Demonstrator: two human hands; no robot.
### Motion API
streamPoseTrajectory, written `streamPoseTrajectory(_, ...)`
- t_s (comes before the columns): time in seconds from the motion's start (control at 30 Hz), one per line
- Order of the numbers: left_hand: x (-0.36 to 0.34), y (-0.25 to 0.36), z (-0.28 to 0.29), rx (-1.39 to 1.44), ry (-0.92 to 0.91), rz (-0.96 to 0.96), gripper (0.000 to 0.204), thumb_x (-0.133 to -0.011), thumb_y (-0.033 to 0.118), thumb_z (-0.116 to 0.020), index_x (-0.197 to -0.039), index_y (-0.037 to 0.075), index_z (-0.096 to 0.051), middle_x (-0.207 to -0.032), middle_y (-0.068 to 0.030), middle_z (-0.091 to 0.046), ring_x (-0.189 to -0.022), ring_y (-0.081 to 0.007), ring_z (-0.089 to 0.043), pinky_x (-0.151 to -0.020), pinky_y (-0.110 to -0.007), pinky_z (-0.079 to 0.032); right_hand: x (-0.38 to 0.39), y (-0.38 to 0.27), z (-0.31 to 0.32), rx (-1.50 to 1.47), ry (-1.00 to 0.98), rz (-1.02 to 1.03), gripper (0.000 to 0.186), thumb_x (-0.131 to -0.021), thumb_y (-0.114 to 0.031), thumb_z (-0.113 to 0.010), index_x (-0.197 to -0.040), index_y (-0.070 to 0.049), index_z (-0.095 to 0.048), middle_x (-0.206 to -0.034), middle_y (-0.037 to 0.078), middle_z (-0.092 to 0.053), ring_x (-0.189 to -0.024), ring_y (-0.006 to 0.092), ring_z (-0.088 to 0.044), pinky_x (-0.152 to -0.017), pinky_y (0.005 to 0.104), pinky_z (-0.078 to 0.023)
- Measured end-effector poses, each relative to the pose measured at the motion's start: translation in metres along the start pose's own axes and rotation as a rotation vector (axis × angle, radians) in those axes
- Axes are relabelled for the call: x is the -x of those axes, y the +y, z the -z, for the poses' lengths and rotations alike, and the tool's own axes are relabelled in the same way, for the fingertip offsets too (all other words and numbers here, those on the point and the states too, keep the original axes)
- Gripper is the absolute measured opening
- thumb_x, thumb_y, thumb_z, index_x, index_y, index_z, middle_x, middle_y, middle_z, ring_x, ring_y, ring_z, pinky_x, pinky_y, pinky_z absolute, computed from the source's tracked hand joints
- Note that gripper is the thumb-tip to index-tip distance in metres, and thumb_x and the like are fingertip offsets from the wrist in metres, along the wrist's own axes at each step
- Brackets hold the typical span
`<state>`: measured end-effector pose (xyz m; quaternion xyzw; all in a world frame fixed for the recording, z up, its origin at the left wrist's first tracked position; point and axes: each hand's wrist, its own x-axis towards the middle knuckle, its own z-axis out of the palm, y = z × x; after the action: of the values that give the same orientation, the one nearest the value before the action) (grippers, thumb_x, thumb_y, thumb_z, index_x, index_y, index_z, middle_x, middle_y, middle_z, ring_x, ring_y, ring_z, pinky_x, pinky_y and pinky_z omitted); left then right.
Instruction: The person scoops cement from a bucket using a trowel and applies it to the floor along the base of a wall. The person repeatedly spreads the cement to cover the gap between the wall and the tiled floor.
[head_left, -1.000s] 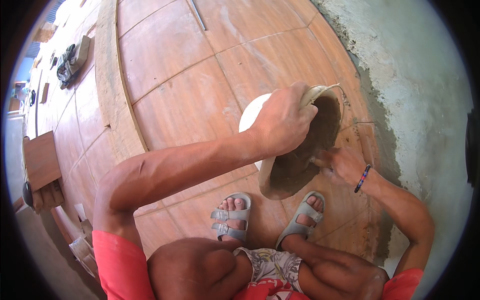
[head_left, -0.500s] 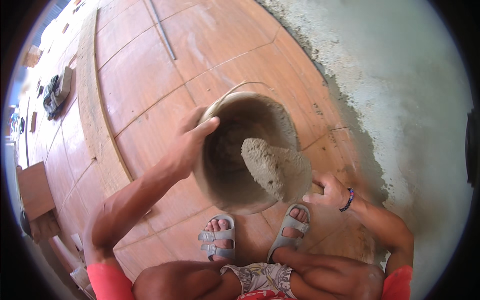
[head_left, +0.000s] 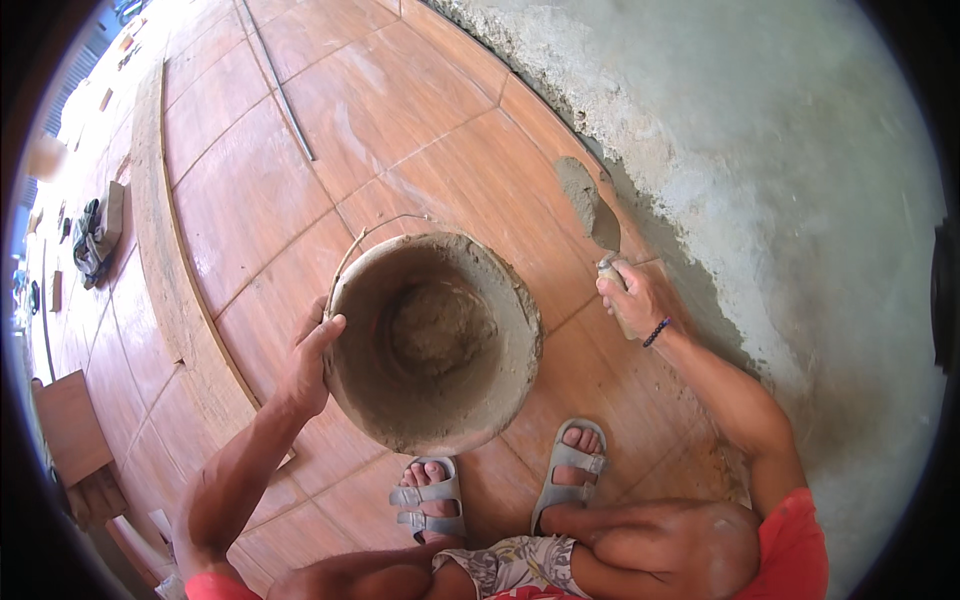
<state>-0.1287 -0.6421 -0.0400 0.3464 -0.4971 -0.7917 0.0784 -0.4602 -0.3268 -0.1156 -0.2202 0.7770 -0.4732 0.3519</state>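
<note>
- Floor tiles (head_left: pixel 250 200): reddish-brown, spreading left of and beyond the left fingers.
- Wall (head_left: pixel 800 180): grey rough plaster, right of and beyond the right fingers, with mortar spill along its foot.
- Rod (head_left: pixel 280 90): thin and dark, lying on the tiles well beyond the left fingers.
- Plank (head_left: pixel 165 250): long and pale, running across the tiles left of the left fingers.
- Sandals (head_left: pixel 430 495): grey, on both feet, below and between the two sets of fingers.
- Dark bundle (head_left: pixel 92 240): far left of the left fingers.
- Wooden box (head_left: pixel 70 425): at the left edge, below-left of the left fingers.
</note>
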Motion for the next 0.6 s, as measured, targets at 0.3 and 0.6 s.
streamPoseTrajectory(0.3,0.001,-0.001,-0.001,0.022,0.033,0.02,0.05,-0.095,0.026,-0.054,-0.138,0.001,-0.045,-0.128,-0.012,-0.056,-0.12,-0.02,-0.05,-0.105,-0.034,-0.038,-0.04,0.002,-0.01,-0.226,0.021,-0.095,0.029,-0.092,-0.029,-0.066,-0.104,-0.005,-0.058,-0.075,-0.001,-0.055,-0.058,0.006,-0.053,-0.05,0.0235,-0.046)
streamPoseTrajectory(0.6,-0.003,-0.007,0.002,0.024,0.044,0.013,0.052,-0.093,0.029,-0.057,-0.136,0.002,-0.047,-0.127,-0.0117,-0.057,-0.119,-0.0201,-0.051,-0.104,-0.035,-0.039,-0.068,0.004,-0.002,-0.357,0.034,-0.101,0.027,-0.091,-0.029,-0.068,-0.097,-0.004,-0.061,-0.071,0.003,-0.058,-0.052,0.01,-0.056,-0.045,0.027,-0.048)
